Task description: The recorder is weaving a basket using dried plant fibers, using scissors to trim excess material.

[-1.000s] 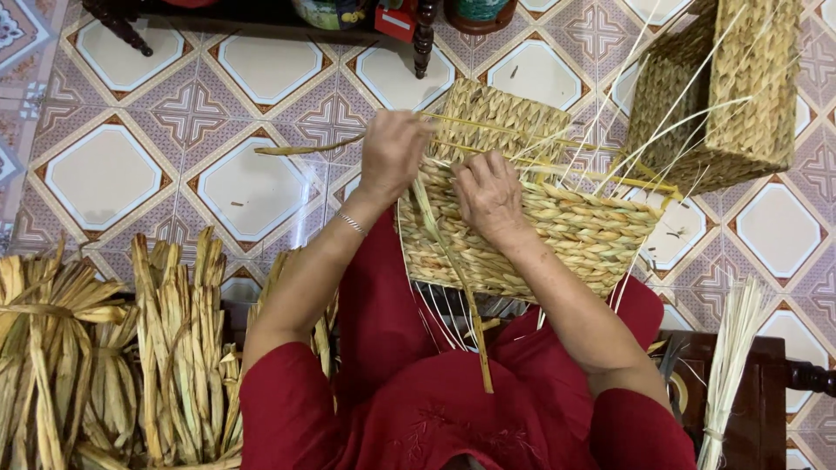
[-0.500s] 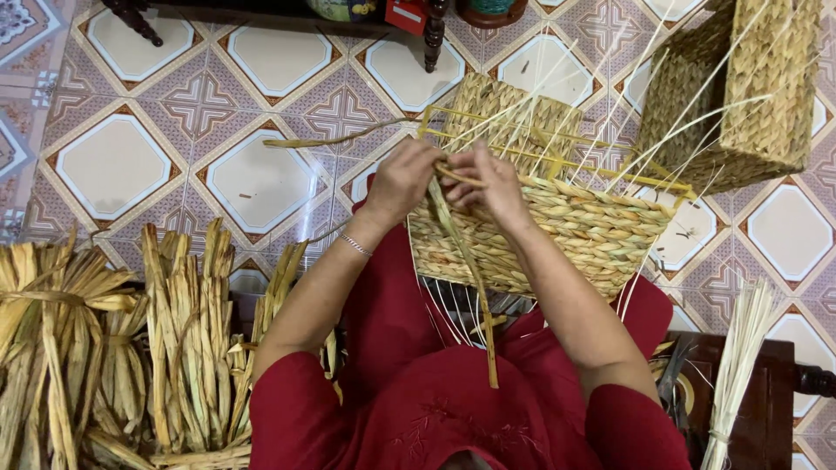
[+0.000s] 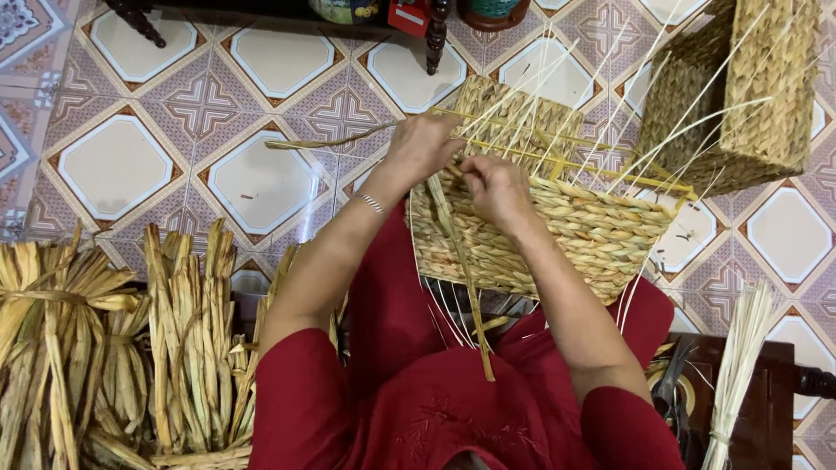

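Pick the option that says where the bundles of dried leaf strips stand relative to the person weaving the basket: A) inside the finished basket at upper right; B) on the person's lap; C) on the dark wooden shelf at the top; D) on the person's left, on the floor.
D: the bundles of dried leaf strips stand on the tiled floor beside the left arm, while both hands, left hand and right hand, work at the half-woven basket.

Bare tiled floor (image 3: 261, 178) lies open leftward; upright stakes (image 3: 566, 113) (thin, splayed) crowd the basket (image 3: 575, 235) rim.
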